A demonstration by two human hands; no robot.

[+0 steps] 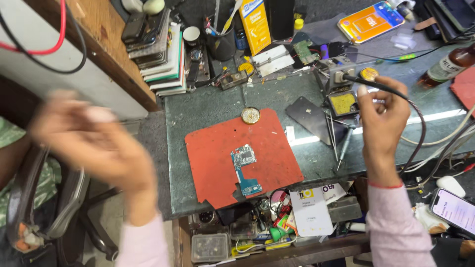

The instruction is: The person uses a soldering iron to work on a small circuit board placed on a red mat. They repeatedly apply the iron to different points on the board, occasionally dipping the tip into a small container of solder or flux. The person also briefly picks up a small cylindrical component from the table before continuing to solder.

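Observation:
My right hand (382, 114) is raised over the right side of the bench, shut on the black handle of a soldering iron (372, 85) whose dark cable (419, 129) loops down to the right. My left hand (94, 143) is blurred, held out left of the bench over the chair, fingers apart and holding nothing. Between my hands a blue phone circuit board (244, 169) lies on a red mat (242, 155) on the glass-topped bench. A round brass tin (250, 115) sits at the mat's far edge.
A soldering stand with a yellow sponge (342, 103), tweezers (332, 129) and a dark plate (312, 118) lie right of the mat. Stacked phones (157, 47), a tool cup (221, 42) and boxes line the back. An open drawer (267, 230) of parts is below; a lit phone (454, 210) is bottom right.

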